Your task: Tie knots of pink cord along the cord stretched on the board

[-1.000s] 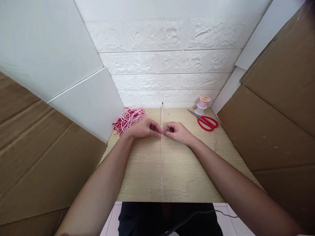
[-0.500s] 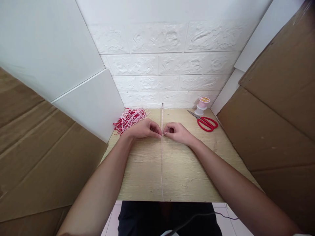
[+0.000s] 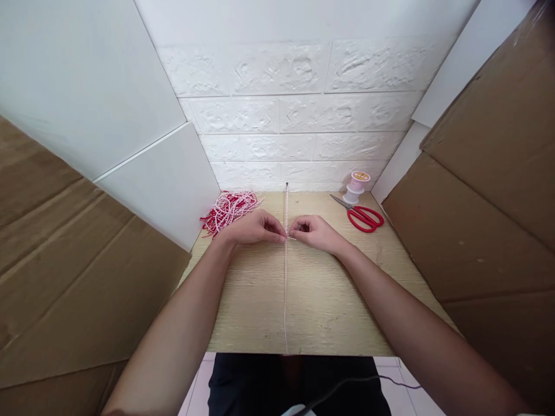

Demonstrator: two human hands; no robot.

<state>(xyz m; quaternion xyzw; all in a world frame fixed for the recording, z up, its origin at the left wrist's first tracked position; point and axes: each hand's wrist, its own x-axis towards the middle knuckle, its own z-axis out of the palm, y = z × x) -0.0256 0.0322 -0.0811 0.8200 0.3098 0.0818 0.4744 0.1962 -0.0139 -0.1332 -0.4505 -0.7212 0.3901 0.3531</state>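
A pale cord (image 3: 285, 294) runs straight down the middle of the wooden tabletop, from a small dark peg (image 3: 287, 184) at the wall to the front edge. Its far stretch is a pink-and-white braid (image 3: 287, 208). At the braid's near end my left hand (image 3: 264, 227) pinches the cord between thumb and forefinger. Just right of it, my right hand (image 3: 314, 232) has thumb and forefinger closed on a thin thread end (image 3: 293, 238). The fingertips of both hands are close together, and the fine crossing of the threads is too small to make out.
Behind my left hand lies a tangled heap of red and pink-white cords (image 3: 232, 211). Red-handled scissors (image 3: 364, 218) rest at the back right, beside stacked spools of thread (image 3: 358, 184). Cardboard panels (image 3: 485, 231) flank both sides, and a white brick-patterned wall (image 3: 299, 112) closes the back.
My right hand has drawn slightly to the right, away from the cord. The left hand keeps its pinch in nearly the same place.
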